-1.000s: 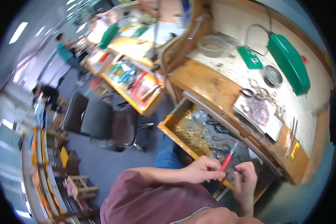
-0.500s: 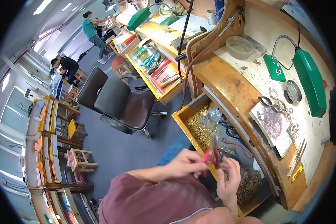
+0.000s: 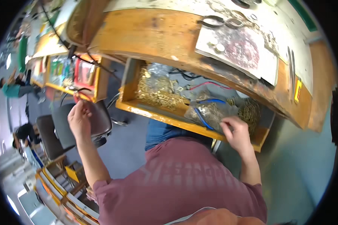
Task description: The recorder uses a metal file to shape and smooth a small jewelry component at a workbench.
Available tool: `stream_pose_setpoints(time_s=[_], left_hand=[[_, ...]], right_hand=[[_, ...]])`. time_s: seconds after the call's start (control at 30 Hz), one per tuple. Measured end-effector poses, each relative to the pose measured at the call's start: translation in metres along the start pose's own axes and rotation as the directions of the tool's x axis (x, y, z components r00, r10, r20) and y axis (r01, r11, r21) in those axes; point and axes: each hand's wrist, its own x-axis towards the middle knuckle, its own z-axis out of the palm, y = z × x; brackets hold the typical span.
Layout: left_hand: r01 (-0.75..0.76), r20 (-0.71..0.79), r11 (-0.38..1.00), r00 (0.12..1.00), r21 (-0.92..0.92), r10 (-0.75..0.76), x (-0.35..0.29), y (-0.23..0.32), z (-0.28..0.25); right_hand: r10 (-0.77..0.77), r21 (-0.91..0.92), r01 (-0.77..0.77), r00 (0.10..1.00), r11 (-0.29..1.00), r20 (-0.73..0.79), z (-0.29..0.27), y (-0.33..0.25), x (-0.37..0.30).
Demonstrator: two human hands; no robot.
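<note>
My left hand [image 3: 80, 117] is held out to the left, closed around red-handled pliers [image 3: 80, 98]. Most of the handles are hidden by the fingers. At the right part of the open wooden drawer [image 3: 157, 117], my right hand [image 3: 237, 134] hovers with curled fingers and a gap between thumb and forefinger; nothing shows in it. Close to its fingertips lie blue-handled pliers [image 3: 203, 119] on a clear plastic bag [image 3: 211, 112] of small metal pieces. A tangled bundle of thin metal wire or chain [image 3: 249, 112] rests just beyond that hand.
Gold-coloured metal parts [image 3: 157, 92] fill the drawer's left part. On the workbench [image 3: 150, 33] above are a stained white block [image 3: 229, 47], dark-handled pliers [image 3: 219, 22] and tweezers [image 3: 291, 71]. An office chair [image 3: 95, 118] and another open drawer [image 3: 69, 92] stand at left.
My hands, together over the drawer before, are now apart. The left has swung left with the red-handled pliers; the right has let go and stays by the drawer. The view has turned.
</note>
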Motion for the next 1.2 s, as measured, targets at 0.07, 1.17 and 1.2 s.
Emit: stream_pose_setpoints(time_s=[0.07, 1.17, 1.2], left_hand=[[-0.010, 0.091, 0.999, 0.996, -0.042, 0.013, 0.014, -0.012, -0.001], [0.049, 0.063, -0.242, 0.899, 0.969, 0.433, 0.339, -0.037, -0.101], [0.030, 0.156, -0.326, 0.835, 0.945, 0.528, 0.329, -0.042, -0.104]], right_hand=[[0.124, -0.020, -0.126, 0.989, 0.992, -0.083, -0.008, 0.000, -0.003], [-0.042, -0.443, 0.061, 0.998, 0.895, 0.053, 0.076, -0.032, 0.047], [-0.147, -0.452, 0.139, 0.989, 0.881, 0.019, 0.071, -0.038, 0.045]])
